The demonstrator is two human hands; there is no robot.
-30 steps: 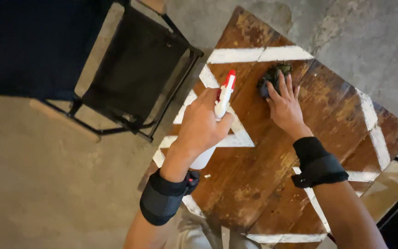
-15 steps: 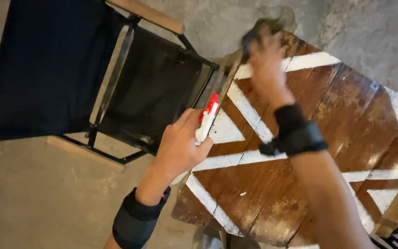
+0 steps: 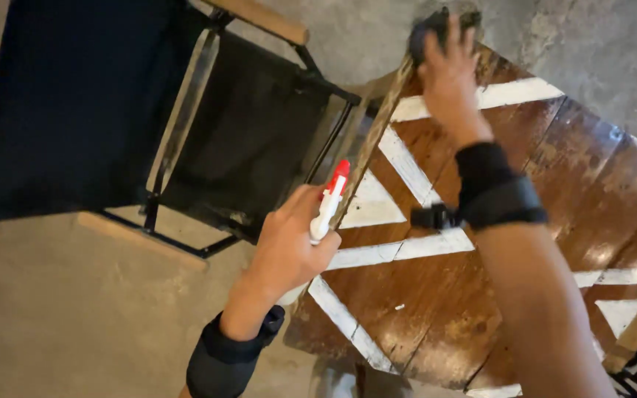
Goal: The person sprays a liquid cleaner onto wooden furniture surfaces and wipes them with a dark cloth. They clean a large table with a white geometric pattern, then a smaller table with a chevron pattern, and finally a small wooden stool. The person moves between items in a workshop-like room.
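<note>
Left hand: we see the left hand (image 3: 289, 247) at centre-left of the frame, fingers wrapped shut round the neck of the spray bottle (image 3: 326, 208)
Spray bottle: white body, red nozzle pointing to the upper right; it sits just over the left edge of the table (image 3: 510, 295); most of the body is hidden behind the palm
Right hand: we see the right hand (image 3: 447, 74) at top centre, palm down and fingers spread, pressing the dark cloth (image 3: 425, 26) onto the table's far corner
Cloth: soft, crumpled and limp by our reading; it should bunch and drag under a flat palm, so pressing suits it better than pinching
Bottle handling: we judge it light rigid plastic, possibly slick if wet; neck below the trigger is the sure hold; fill level cannot be told
Table: worn brown planks with white painted stripes, glossy in patches
Surroundings: black folding chair (image 3: 208, 140) at upper left; concrete floor (image 3: 60, 309) beneath
</note>
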